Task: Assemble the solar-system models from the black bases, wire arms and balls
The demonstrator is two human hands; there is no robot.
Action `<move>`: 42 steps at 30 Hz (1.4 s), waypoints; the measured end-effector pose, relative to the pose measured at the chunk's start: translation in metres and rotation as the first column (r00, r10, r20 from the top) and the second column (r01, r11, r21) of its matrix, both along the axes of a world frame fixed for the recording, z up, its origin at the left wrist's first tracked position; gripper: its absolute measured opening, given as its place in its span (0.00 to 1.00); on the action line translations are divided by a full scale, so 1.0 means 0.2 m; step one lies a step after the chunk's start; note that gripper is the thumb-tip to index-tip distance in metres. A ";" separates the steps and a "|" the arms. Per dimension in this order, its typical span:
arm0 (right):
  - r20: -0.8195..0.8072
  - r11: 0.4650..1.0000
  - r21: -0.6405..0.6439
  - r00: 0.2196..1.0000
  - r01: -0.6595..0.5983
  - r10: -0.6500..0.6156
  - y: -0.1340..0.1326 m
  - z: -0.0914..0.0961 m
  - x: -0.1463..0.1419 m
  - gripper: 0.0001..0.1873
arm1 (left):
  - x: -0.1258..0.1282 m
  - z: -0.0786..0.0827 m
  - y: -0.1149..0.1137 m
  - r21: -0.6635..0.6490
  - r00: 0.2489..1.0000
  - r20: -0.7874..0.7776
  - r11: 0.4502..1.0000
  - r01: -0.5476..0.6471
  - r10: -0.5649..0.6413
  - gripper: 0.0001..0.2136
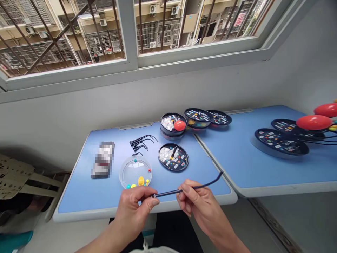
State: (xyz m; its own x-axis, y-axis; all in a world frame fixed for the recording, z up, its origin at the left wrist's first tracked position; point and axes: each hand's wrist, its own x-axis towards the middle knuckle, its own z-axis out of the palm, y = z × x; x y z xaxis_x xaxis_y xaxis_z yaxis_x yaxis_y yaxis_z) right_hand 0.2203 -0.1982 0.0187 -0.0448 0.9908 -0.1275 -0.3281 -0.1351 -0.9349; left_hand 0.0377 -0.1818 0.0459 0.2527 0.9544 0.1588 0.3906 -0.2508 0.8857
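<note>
A thin black rod (168, 193) with a bent far end lies level between my two hands, above the front edge of the blue table. Its ring-like end is pinched in the thumb and forefinger of my left hand (137, 207). Further along, the fingers of my right hand (198, 200) close round the shaft, and the curved tip sticks out to the right. Just beyond my left hand stands a clear round tub (135, 167) with small coloured balls in it. A black patterned disc (173, 161), with a short black piece rising from its middle, lies past my right hand.
Several black curved rods (142, 142) lie behind the tub. Stacked round containers stand at the back, one topped by a red ball (179, 125). A blurred-out object (103, 160) lies at left. The right table (237, 168) holds more discs and a red oval piece (314, 122).
</note>
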 end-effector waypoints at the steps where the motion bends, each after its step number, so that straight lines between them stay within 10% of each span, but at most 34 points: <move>1: -0.007 0.999 0.019 0.999 0.033 -0.033 0.02 0.00 0.02 0.19 | 0.03 0.00 0.03 -0.011 1.000 -0.006 1.000 0.007 -0.007 0.05; 11: -0.117 0.985 0.054 0.981 0.164 -0.157 0.33 0.05 0.23 0.18 | 0.39 0.05 0.42 0.052 0.996 -0.062 0.996 0.074 -0.071 0.02; 21: -0.201 0.975 -0.022 0.954 0.220 -0.220 0.56 0.01 0.31 0.19 | 0.48 0.03 0.65 0.158 0.948 -0.277 0.965 0.209 -0.160 0.10; 42: -0.232 0.984 -0.112 0.959 0.139 -0.162 0.59 -0.05 0.31 0.18 | 0.45 0.00 0.69 0.075 0.931 -0.293 0.966 0.249 -0.218 0.13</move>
State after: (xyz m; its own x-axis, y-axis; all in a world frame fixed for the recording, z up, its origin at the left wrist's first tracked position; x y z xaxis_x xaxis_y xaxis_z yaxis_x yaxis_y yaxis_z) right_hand 0.2833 -0.0803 0.0077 0.0629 0.9725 -0.2241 -0.5641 -0.1506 -0.8118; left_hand 0.1284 -0.0442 0.0452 0.5156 0.8438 0.1487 0.5371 -0.4535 0.7113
